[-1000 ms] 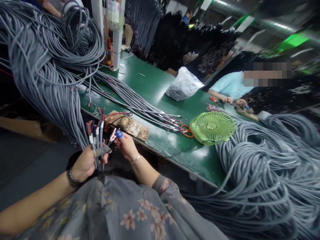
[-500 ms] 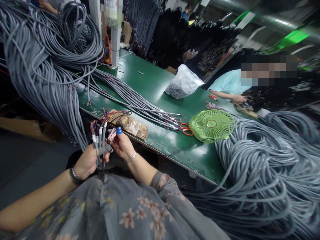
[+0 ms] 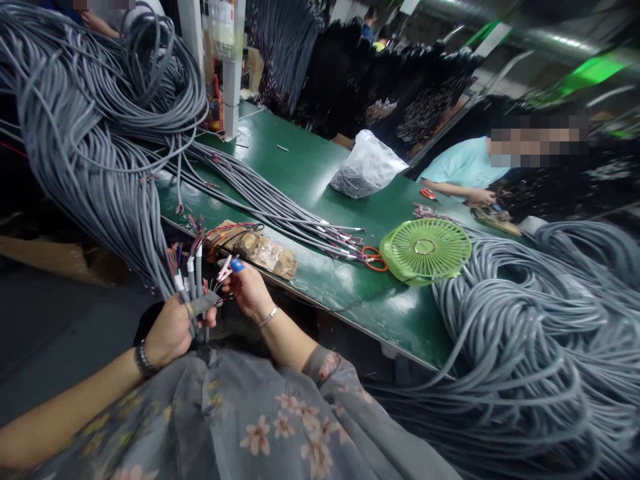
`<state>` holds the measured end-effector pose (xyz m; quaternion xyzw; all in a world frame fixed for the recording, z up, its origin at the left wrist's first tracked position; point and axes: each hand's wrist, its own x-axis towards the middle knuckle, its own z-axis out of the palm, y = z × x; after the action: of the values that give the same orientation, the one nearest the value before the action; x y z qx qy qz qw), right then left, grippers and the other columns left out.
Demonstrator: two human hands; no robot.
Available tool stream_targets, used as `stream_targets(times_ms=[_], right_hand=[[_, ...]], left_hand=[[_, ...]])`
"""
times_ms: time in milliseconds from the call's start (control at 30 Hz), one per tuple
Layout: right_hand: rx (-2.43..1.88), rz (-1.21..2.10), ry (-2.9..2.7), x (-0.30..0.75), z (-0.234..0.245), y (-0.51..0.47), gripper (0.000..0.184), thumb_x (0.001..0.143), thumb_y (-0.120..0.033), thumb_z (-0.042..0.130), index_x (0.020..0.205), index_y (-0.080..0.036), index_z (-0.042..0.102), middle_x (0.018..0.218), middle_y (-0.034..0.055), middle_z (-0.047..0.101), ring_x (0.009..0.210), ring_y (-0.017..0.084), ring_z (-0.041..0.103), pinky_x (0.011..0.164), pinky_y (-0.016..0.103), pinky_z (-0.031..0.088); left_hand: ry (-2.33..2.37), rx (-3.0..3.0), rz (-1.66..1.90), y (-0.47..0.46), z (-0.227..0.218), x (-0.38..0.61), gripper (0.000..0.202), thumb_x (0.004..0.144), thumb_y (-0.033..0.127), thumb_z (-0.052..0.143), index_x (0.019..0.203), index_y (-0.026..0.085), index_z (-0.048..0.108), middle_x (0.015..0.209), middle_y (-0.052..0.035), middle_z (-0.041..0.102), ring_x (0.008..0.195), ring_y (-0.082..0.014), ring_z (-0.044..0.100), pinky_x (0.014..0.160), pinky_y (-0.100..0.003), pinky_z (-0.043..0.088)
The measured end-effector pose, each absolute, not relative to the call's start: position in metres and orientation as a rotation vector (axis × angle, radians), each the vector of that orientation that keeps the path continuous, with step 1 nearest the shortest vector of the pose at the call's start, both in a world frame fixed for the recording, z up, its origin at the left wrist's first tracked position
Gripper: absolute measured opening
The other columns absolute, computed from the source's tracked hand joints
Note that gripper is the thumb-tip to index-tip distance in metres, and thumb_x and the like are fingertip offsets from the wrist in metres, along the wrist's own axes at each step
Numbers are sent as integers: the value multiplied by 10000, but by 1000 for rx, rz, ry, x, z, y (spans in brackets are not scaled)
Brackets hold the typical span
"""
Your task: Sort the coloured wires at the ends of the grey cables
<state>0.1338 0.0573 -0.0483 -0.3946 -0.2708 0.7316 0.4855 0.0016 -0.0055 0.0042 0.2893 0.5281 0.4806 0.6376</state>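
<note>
My left hand (image 3: pixel 171 328) is wrapped round a small bundle of grey cables (image 3: pixel 199 275) just off the table's near edge. White bands ring the cables near their upper ends, where thin coloured wires fan out. Grey tape (image 3: pixel 204 303) covers the left thumb, which lies across the bundle. Close by on the right, my right hand (image 3: pixel 251 293) pinches a small pale pink clip-like tool (image 3: pixel 225 269). A blue cover (image 3: pixel 237 265) sits on one of its digits. Thin coloured wires (image 3: pixel 213 287) stick out between the two hands; whether the tool touches them I cannot tell.
A taped brown block (image 3: pixel 270 257) lies at the edge of the green table (image 3: pixel 300 177). Beyond are a row of cables (image 3: pixel 280 200), orange-handled scissors (image 3: pixel 376 259), a green fan (image 3: pixel 425 248) and a plastic bag (image 3: pixel 367 167). Cable heaps (image 3: pixel 525 333) flank both sides. A co-worker (image 3: pixel 460 167) sits opposite.
My left hand and the cable bundle have shifted slightly left. The right hand with the pink tool has tilted and now stands a little farther from the bundle.
</note>
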Motion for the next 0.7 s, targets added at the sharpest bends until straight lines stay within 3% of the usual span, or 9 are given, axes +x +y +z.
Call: stream_targets(times_ms=[233,400,700], right_hand=[[-995,1693,-751,131,-59,60,604,859,-805,631,743,-213,639,675,15,604,609,134,528,584,247,494],[-929,1849,-666,127,-58,65,586,868,-788,652,860,-204,704,713,22,653,640,148,570,579,243,493],[-929,1844,-525,121,-59,67,538,867,-746,699,858,-208,694,756,34,678,732,177,629,649,271,497]], left_hand=[[1170,660,1085,2,2,2,378,458,358,889,658,221,599,428,58,580,388,-117,508,410,-229,353],[1175,658,1071,5,-2,3,344,471,348,872,649,219,607,430,52,586,390,-100,480,417,-223,361],[1198,621,1082,7,-7,3,369,445,322,884,686,221,624,438,52,603,386,-100,482,402,-209,357]])
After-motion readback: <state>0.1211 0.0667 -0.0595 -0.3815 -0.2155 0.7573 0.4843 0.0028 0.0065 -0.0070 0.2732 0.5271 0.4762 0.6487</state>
